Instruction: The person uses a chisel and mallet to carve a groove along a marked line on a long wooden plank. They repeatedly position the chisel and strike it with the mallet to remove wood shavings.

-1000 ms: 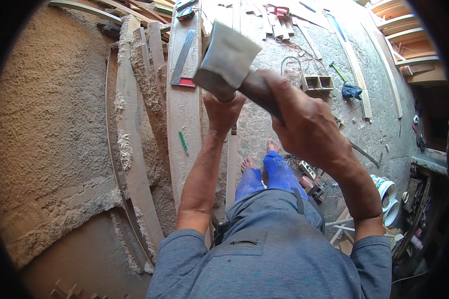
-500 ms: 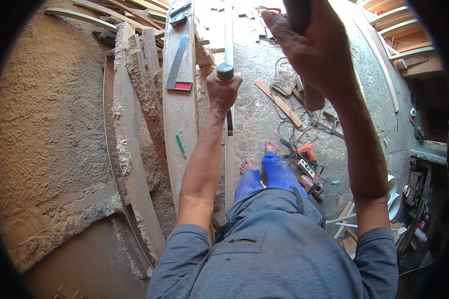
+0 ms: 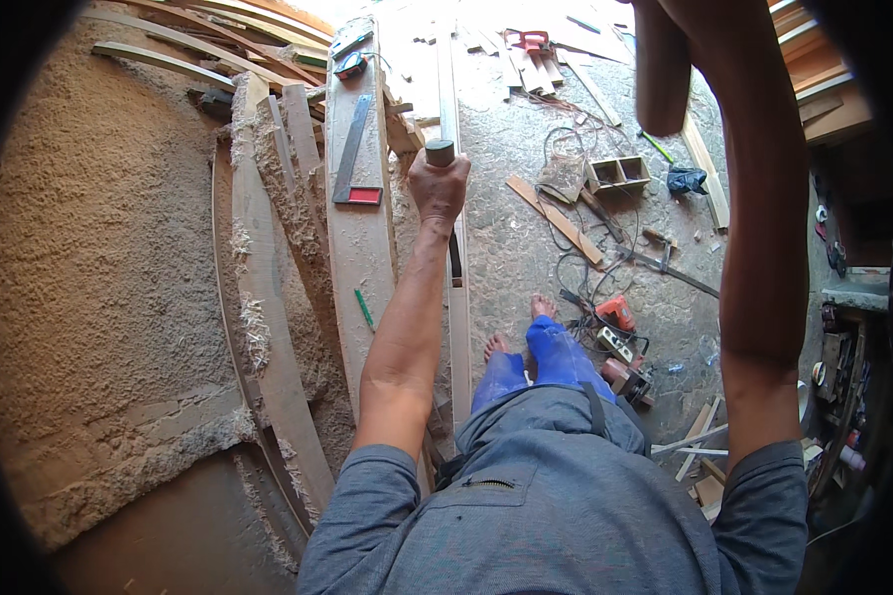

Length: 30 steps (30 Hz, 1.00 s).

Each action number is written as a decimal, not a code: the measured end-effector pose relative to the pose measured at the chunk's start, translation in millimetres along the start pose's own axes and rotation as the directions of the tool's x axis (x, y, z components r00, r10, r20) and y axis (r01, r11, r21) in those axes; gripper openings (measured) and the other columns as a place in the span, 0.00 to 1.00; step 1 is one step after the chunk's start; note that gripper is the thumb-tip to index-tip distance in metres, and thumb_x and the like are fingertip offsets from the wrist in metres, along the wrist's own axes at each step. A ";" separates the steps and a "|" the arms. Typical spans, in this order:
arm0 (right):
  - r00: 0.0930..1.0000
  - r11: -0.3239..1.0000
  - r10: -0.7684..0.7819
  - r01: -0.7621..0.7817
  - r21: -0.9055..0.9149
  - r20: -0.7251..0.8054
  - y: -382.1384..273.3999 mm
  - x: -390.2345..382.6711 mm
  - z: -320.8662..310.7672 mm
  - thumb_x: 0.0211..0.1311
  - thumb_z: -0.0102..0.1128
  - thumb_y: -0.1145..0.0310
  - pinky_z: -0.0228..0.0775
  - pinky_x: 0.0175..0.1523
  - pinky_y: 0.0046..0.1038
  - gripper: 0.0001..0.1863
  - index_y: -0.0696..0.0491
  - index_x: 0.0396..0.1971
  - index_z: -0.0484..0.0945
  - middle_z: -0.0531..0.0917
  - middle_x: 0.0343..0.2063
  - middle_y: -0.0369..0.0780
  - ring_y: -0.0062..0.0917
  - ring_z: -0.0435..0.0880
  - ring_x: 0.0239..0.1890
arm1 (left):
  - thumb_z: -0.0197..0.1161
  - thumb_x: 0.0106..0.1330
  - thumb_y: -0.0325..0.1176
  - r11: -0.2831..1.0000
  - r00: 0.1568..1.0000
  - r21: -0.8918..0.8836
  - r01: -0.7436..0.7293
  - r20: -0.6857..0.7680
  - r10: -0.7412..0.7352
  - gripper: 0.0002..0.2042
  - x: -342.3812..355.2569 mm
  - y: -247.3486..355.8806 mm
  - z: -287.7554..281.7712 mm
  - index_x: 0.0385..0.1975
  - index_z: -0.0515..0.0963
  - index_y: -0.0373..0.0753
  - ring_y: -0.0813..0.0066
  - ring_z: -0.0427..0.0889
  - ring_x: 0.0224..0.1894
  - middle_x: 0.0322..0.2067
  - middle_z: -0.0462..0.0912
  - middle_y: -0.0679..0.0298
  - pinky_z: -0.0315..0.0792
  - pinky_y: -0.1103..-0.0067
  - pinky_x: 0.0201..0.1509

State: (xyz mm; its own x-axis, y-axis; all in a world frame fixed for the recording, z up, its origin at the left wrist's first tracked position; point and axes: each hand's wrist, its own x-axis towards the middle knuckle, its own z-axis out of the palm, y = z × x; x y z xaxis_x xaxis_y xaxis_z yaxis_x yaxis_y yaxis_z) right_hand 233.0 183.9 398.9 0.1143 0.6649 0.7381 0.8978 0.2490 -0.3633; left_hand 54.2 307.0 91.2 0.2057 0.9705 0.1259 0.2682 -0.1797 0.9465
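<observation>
My left hand (image 3: pixel 439 186) is closed in a fist around an upright chisel (image 3: pixel 440 152); only its round handle end shows above the fist, and the blade is hidden. Below the fist runs a long narrow timber (image 3: pixel 458 337) with a dark slot (image 3: pixel 455 260) cut in it. High at the upper right, my right hand (image 3: pixel 702 18) is partly cut off by the picture's edge. A thick wooden bar (image 3: pixel 662 84), mallet-like, hangs down from it beside the forearm.
Left of the timber, a wide board (image 3: pixel 359 248) bears a try square (image 3: pixel 355 149), a green pencil (image 3: pixel 364 307) and a tape measure (image 3: pixel 350 65). Cords, an orange power tool (image 3: pixel 615 312), a power strip (image 3: pixel 615 345) and a wooden box (image 3: pixel 618 175) lie on the floor. Sawdust (image 3: pixel 109 258) is heaped at left.
My right hand has risen up and to the right with the wooden bar, partly leaving the picture. My left hand keeps its grip on the chisel, almost in the same place.
</observation>
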 end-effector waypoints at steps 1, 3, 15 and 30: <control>0.998 0.996 0.053 -0.050 -0.069 0.035 0.8 -3.1 7.0 0.63 0.62 0.68 0.84 0.40 0.35 0.21 0.57 0.56 0.74 0.86 0.32 0.51 0.36 0.89 0.34 | 0.69 0.55 0.35 1.000 1.000 -0.002 -0.008 0.009 0.008 0.10 3.2 5.6 12.8 0.28 0.80 0.35 0.65 0.88 0.30 0.25 0.86 0.56 0.80 0.69 0.39; 0.911 0.967 0.228 -0.171 -0.187 0.343 2.7 -28.3 46.7 0.62 0.59 0.71 0.84 0.42 0.38 0.21 0.57 0.55 0.73 0.86 0.34 0.53 0.39 0.89 0.37 | 0.70 0.55 0.35 1.000 1.000 0.026 -0.014 -0.009 0.014 0.10 8.5 3.9 22.4 0.29 0.81 0.35 0.65 0.88 0.30 0.25 0.87 0.57 0.80 0.68 0.39; 0.354 0.662 0.509 -0.744 -0.094 0.785 -0.2 -167.5 36.1 0.59 0.64 0.67 0.73 0.59 0.44 0.30 0.54 0.62 0.70 0.84 0.44 0.55 0.51 0.84 0.51 | 0.73 0.55 0.27 0.970 0.967 -0.064 -0.234 -0.115 0.225 0.10 -121.6 49.4 -43.9 0.26 0.75 0.36 0.74 0.81 0.25 0.21 0.79 0.64 0.75 0.72 0.32; 0.251 0.399 0.717 -0.913 -0.088 0.650 16.6 -338.9 17.0 0.56 0.68 0.65 0.80 0.35 0.35 0.39 0.54 0.69 0.65 0.85 0.38 0.50 0.34 0.86 0.31 | 0.67 0.57 0.28 0.988 0.984 -0.013 0.155 0.095 -0.153 0.09 36.5 4.6 28.2 0.17 0.76 0.39 0.78 0.74 0.13 0.14 0.76 0.67 0.66 0.76 0.15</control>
State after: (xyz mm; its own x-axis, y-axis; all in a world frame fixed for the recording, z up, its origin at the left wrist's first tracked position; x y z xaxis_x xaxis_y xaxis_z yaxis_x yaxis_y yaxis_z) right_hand 201.9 -25.3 133.1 0.3963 0.8031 -0.4449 0.2912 -0.5695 -0.7687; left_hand 89.4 337.0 91.8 0.2510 0.9667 -0.0493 0.2842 -0.0249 0.9584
